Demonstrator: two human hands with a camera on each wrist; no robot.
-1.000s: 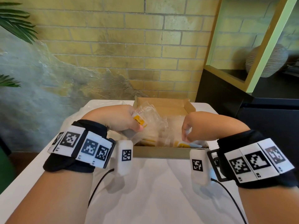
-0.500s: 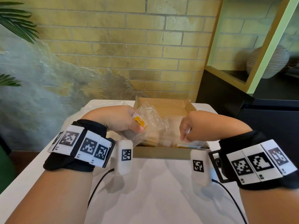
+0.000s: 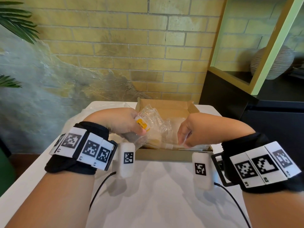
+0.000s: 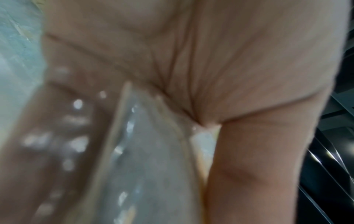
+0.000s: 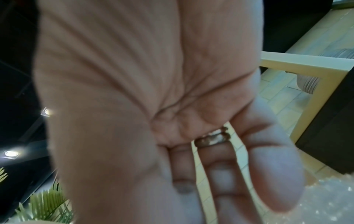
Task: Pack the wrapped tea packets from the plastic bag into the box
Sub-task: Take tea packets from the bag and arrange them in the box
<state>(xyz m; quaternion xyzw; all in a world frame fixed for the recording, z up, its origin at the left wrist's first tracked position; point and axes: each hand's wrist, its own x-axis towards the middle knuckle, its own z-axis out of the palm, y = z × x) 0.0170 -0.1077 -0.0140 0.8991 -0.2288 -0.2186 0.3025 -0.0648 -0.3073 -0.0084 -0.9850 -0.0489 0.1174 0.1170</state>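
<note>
While our left hand [image 3: 120,123] pinches the bag [image 3: 153,122] of packets [image 3: 141,125] over the box [image 3: 166,156], our right hand [image 3: 195,130] dips inside, grip unclear; only the right wrist view shows loosely spread fingers [image 5: 220,171] and a ring [image 5: 212,138].

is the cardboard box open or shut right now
Open. The box has its flaps up and its inside exposed, with packets lying in it; the left hand holds the plastic bag over it.
</note>
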